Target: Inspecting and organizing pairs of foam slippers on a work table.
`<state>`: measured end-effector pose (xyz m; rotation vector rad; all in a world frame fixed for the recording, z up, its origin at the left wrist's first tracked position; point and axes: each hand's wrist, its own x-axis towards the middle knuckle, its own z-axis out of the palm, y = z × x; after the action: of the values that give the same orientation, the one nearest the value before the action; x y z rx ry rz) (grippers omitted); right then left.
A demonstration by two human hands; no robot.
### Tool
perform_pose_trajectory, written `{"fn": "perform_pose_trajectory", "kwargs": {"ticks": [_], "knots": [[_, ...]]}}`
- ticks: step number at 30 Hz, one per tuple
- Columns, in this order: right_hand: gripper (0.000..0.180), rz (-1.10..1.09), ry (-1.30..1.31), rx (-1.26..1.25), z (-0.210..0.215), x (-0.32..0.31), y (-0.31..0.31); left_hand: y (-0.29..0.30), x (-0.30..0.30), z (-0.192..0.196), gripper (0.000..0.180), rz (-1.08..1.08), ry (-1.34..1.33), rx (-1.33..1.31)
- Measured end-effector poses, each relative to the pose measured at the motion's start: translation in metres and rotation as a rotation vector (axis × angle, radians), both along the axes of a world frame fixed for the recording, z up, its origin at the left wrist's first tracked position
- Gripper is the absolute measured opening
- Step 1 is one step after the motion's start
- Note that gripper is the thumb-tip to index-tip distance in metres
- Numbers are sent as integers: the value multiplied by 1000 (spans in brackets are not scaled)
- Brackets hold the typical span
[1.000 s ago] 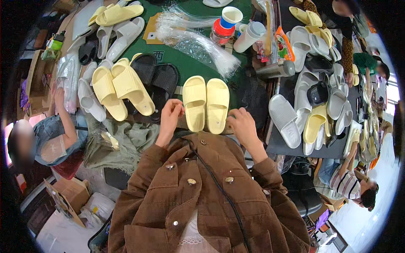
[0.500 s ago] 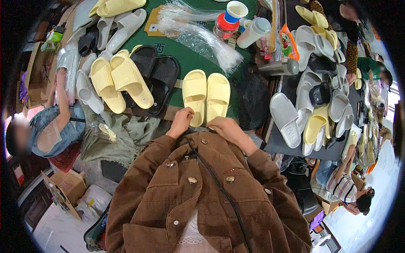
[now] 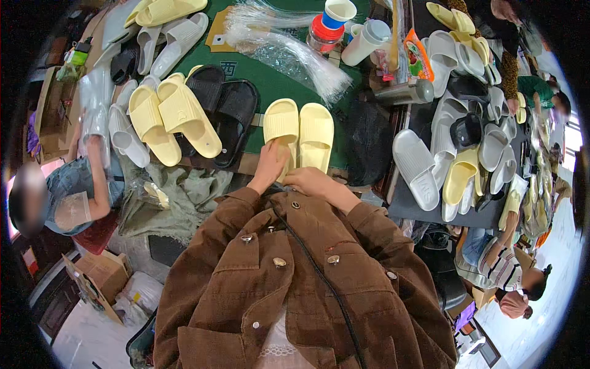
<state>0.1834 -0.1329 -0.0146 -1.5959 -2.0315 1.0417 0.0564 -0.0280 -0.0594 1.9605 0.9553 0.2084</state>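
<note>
Two pale yellow slide slippers lie side by side at the near edge of the green table, toes pointing away from me. My left hand (image 3: 269, 165) is closed on the left slipper (image 3: 281, 122), its fingers over the footbed just below the strap. At the heel end, my right hand (image 3: 319, 186) has curled fingers against that slipper's heel. The right slipper (image 3: 315, 132) rests next to it, its heel partly behind my right hand. To the left, another yellow pair (image 3: 187, 123) partly overlaps black slippers (image 3: 236, 117).
Clear plastic bags (image 3: 289, 55), a paper cup on a red-lidded jar (image 3: 326, 31) and a white bottle (image 3: 367, 43) stand toward the back. Grey and yellow slippers (image 3: 418, 166) crowd the right-hand table. A co-worker (image 3: 80, 190) sits at left handling plastic; other people are at right.
My left hand has moved forward onto the left slipper's footbed. My right hand has shifted left toward that slipper's heel.
</note>
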Motion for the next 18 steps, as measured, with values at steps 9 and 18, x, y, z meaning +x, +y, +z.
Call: {"fn": "perform_pose_trajectory", "kwargs": {"ticks": [9, 18], "knots": [[11, -125, -439, 15, -20, 5, -7, -7, 4, -2, 59, -52, 42, 58], [15, -291, -305, 151, -46, 24, 11, -9, 31, -12, 52, -61, 114, 230]]}}
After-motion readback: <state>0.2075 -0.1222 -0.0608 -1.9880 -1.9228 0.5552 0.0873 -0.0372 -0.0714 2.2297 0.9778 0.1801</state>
